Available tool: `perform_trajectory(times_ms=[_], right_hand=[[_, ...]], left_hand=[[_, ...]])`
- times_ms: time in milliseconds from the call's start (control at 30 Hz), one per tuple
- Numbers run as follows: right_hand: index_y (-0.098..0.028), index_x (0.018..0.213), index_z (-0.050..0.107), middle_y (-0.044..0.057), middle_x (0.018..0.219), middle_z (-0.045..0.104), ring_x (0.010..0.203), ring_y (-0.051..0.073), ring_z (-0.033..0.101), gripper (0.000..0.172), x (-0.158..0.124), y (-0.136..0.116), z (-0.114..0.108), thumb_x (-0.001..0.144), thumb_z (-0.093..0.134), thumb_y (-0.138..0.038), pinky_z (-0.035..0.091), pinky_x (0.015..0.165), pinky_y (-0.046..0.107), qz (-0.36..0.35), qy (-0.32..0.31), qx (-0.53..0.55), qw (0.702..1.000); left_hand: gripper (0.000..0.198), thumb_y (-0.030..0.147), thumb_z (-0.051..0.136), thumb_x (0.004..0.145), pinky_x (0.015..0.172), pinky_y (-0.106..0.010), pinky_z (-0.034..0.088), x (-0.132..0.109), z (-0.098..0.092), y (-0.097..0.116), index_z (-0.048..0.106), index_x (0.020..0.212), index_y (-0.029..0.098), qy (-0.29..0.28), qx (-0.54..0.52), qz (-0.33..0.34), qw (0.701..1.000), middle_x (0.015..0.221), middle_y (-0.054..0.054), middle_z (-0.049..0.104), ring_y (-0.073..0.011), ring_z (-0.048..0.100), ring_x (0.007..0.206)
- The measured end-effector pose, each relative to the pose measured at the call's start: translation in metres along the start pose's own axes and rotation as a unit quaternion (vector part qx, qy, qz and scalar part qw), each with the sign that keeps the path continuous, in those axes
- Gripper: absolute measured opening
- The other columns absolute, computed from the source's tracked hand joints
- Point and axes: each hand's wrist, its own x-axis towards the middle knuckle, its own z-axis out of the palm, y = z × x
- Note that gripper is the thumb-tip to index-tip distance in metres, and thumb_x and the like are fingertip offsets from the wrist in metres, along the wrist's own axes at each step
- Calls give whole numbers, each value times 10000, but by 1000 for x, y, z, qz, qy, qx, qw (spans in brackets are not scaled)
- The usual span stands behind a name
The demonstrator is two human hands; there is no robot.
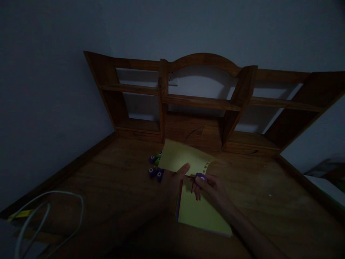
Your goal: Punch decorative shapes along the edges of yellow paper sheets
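A yellow paper sheet [183, 156] is raised above the desk, with small cut-out shapes along its right edge. My left hand [175, 180] grips its lower edge, thumb on top. Closed around a small purple punch [200, 176], my right hand [214, 189] holds it at the sheet's lower right corner. Below both hands lies a stack of coloured paper [205, 216], yellow on top, with a shadow of the hand on it. Several purple and green punches [152, 172] stand left of the raised sheet, some partly hidden behind it.
A wooden shelf unit [199, 102] stands along the back of the wooden desk [256, 194]. A white cable [82, 208] loops at the lower left, near a yellow item [21, 214]. The scene is dim.
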Motion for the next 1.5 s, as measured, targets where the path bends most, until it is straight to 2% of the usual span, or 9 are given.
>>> perform_trajectory(times_ms=[233,433,533,700,833,1067,1233,1367,1500], right_hand=[[-160,712,620,-11,566,611,376,85,491,309,1,7,-1,877,602,-421,359,408,228,28,3,30,999],[-166,744,613,-35,540,574,388,74,454,259,0,4,1,819,682,-404,318,393,214,34,10,36,999],[-167,759,615,-38,553,559,416,72,438,250,1,6,1,830,672,-400,317,425,222,31,3,56,998],[-158,703,614,-8,591,555,474,90,450,354,2,7,2,915,538,-431,321,475,245,44,-20,126,991],[-162,692,603,-8,598,545,489,96,448,339,2,4,4,906,554,-421,314,472,243,59,-21,176,982],[-160,703,602,-24,572,517,470,88,422,291,1,4,4,896,582,-377,288,461,242,65,-34,198,977],[-166,660,584,-33,521,489,439,83,401,348,0,4,3,905,560,-412,268,441,242,78,-25,179,980],[-165,677,597,-32,520,504,407,73,394,346,1,3,3,900,563,-428,256,409,234,83,-28,182,979],[-166,667,591,-38,509,499,402,70,402,322,1,4,4,890,588,-398,269,402,224,78,-29,191,978]], left_hand=[[429,396,743,693,974,-352,460,4,0,-8,665,1012,120,20,22,14,999,1066,-137,710,-252,656,1022],[343,430,701,723,896,-348,498,1,1,-13,701,906,140,-32,52,-20,998,982,-117,735,-261,682,924],[299,417,689,737,931,-333,472,2,1,-16,702,883,157,-16,73,9,997,985,-100,737,-250,673,951],[225,409,652,763,956,-335,441,3,1,-17,687,760,186,-21,131,47,990,827,-74,751,-239,682,881],[168,369,652,761,984,-338,419,-1,2,-10,694,812,214,0,152,68,986,829,-55,750,-238,671,949],[165,378,659,761,975,-320,433,-1,2,-6,695,801,222,-20,131,67,989,901,-59,748,-246,673,945],[194,354,700,722,1020,-331,401,-1,1,-7,705,862,220,13,134,69,988,804,-50,747,-262,660,977],[180,362,673,749,1000,-326,420,-2,2,-9,697,854,217,-3,121,53,991,901,-57,744,-251,667,956],[264,358,702,726,1058,-328,370,-2,2,-7,686,947,214,29,130,70,989,963,-58,734,-258,632,1052]])
